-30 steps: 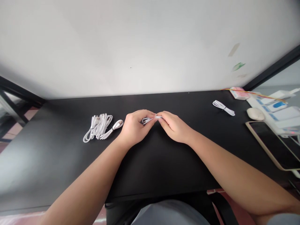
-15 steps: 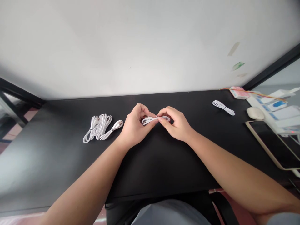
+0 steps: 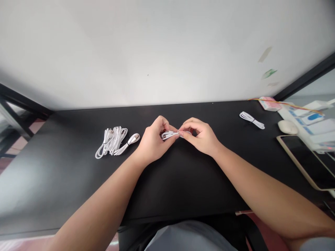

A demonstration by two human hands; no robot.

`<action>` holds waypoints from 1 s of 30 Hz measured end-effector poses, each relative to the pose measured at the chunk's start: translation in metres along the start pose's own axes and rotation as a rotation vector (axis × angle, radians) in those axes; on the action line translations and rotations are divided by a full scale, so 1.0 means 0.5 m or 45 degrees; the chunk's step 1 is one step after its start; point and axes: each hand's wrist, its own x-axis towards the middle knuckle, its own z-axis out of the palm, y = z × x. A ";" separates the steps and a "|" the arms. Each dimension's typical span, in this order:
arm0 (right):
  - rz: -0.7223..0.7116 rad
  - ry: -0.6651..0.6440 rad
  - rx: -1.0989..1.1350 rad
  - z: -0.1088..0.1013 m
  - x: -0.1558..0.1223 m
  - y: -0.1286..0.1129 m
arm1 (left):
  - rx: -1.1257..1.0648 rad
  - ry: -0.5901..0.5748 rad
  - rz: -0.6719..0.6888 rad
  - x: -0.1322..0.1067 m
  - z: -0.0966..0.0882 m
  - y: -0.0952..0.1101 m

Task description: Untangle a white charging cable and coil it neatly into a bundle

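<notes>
A bundled white USB cable [image 3: 169, 134] is held between both hands just above the black table [image 3: 178, 188]. My left hand [image 3: 157, 139] grips the left part of the bundle between thumb and fingers. At the middle of the coil, my right hand [image 3: 200, 136] pinches with thumb and index finger, and part of the right loop is hidden behind its fingers. To the left of my left hand lie several tied white cables [image 3: 112, 141] in a group. One more tied white cable [image 3: 252, 120] rests by itself toward the back right.
At the right edge are a phone [image 3: 306, 162], a white mouse [image 3: 288, 127] and a white power strip [image 3: 307, 122] with plugs. A pink and white box [image 3: 270, 104] stands near the white wall [image 3: 162, 52], with a thin red-yellow wire across it.
My right fingers have shifted slightly at the middle of the cable bundle, while my left hand keeps its hold. The whole view has moved a little.
</notes>
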 end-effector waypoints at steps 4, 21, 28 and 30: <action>-0.106 0.055 -0.119 0.004 -0.003 0.001 | 0.106 -0.008 0.000 -0.003 0.000 0.008; -0.218 0.150 -0.247 0.007 -0.004 0.000 | -0.105 0.006 -0.051 0.001 0.012 0.001; -0.400 0.103 -0.338 0.005 -0.006 -0.003 | -0.348 -0.094 -0.167 0.009 0.003 -0.004; -0.401 0.083 -0.290 0.004 -0.006 -0.004 | -0.388 -0.125 -0.175 0.010 0.000 -0.007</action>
